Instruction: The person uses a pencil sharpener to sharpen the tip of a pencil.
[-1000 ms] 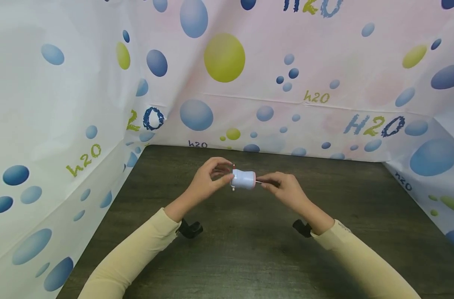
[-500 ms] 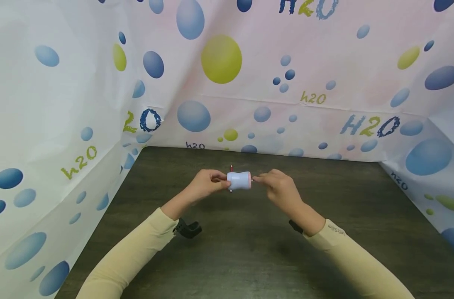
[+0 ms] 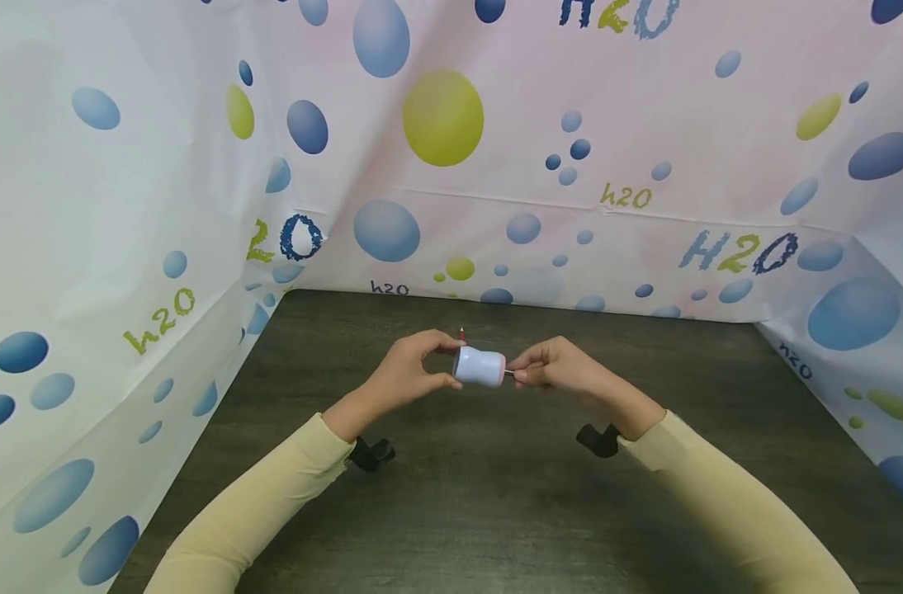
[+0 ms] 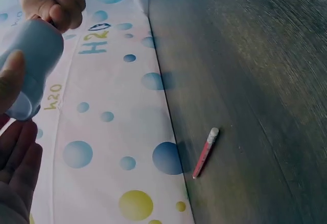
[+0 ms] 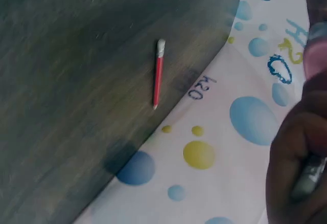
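1. A pale-blue cylinder (image 3: 483,367) is held above the table (image 3: 459,511) by the left grip (image 3: 412,369).
2. The rod (image 3: 509,373) at its pink end (image 3: 503,368) is pinched by the right grip (image 3: 563,365).
3. Beyond, a red pencil (image 4: 206,153) is seen.

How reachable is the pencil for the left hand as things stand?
Probably not as is: the left hand is taken up holding the cylinder. Otherwise the way looks free: the pencil lies on the table, nothing covering it.

The head camera looks forward and down across the table (image 3: 496,495); closer, tilted wrist cameras face the backdrop (image 4: 110,142), sharing a red pencil (image 5: 158,75): left's lower right, right's upper middle.
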Tool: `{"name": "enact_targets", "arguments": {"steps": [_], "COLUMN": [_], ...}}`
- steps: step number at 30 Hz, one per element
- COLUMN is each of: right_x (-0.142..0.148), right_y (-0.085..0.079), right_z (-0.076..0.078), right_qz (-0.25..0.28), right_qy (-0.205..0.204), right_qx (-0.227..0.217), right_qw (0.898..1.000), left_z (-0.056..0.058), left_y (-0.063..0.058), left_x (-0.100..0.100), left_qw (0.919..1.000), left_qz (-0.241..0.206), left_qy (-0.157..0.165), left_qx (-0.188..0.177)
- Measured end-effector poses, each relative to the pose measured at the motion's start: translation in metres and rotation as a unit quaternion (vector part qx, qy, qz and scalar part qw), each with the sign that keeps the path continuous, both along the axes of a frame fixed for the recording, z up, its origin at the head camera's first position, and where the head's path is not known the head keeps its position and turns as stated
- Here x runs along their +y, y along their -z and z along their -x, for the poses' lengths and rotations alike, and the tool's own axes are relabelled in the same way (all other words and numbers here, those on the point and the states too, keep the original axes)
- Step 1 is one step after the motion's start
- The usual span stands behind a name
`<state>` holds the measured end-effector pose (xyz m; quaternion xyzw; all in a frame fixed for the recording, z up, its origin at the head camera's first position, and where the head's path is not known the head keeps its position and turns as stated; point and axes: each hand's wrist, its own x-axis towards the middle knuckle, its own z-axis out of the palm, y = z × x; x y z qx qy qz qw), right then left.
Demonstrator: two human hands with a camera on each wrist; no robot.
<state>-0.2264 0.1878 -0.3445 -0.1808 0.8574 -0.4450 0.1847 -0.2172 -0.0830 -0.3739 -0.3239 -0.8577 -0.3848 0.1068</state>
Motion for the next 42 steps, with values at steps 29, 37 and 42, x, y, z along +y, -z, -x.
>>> {"name": "enact_targets", "arguments": {"steps": [29, 37, 42], "right_x": [-0.009, -0.008, -0.004], "right_y": [0.017, 0.006, 0.001], "right_z": [-0.023, -0.019, -0.008], "right_qz": [-0.099, -0.075, -0.049], "right_qy": [-0.015, -0.006, -0.007], "right_qx": [0.518, 0.255, 0.08], "right_qw": [0.85, 0.964, 0.996], "left_z": [0.007, -0.001, -0.005], "left_y": [0.0, 0.007, 0.011], "left_x": [-0.001, 0.003, 0.004], "left_qw": [0.9436, 0.9944, 0.9972], "left_qz": [-0.103, -0.026, 0.045], "left_qy": [-0.007, -0.021, -0.011], "left_qx": [-0.315, -0.101, 0.058]}}
